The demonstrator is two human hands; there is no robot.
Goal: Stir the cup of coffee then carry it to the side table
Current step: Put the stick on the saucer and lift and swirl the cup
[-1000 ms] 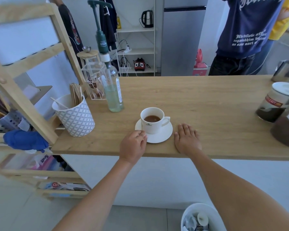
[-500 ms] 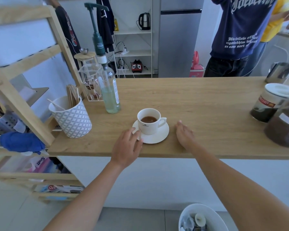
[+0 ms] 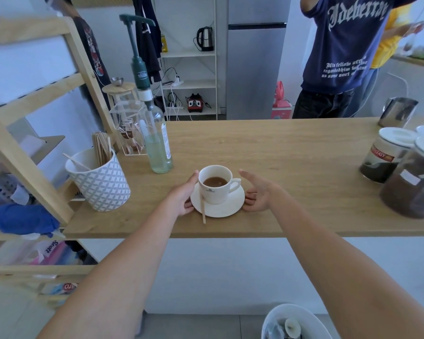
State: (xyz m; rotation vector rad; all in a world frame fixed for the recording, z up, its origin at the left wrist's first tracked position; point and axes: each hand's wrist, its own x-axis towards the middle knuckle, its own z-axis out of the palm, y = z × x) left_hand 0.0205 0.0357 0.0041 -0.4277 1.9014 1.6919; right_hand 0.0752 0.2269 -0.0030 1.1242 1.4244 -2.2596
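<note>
A white cup of coffee (image 3: 214,192) stands on a white saucer (image 3: 227,209) near the front edge of the wooden counter (image 3: 279,155). A wooden stirrer (image 3: 202,210) lies across the saucer's left side, its end hanging over the rim. My left hand (image 3: 181,195) is against the saucer's left rim, fingers spread and thumb raised beside the cup. My right hand (image 3: 260,192) is at the right rim, palm turned inward, fingertips touching the edge and thumb lifted. The saucer rests flat on the counter.
A patterned pot of stirrers (image 3: 101,184) and a pump bottle (image 3: 158,148) stand left of the cup. Two coffee jars (image 3: 387,155) and a metal pitcher (image 3: 397,115) are at the right. A small round wooden table (image 3: 119,89) stands behind left. A person in blue (image 3: 340,57) stands beyond the counter.
My left hand opened and slid up along the saucer's left rim. My right hand turned from flat on the counter to the saucer's right rim. The stirrer now shows on the saucer.
</note>
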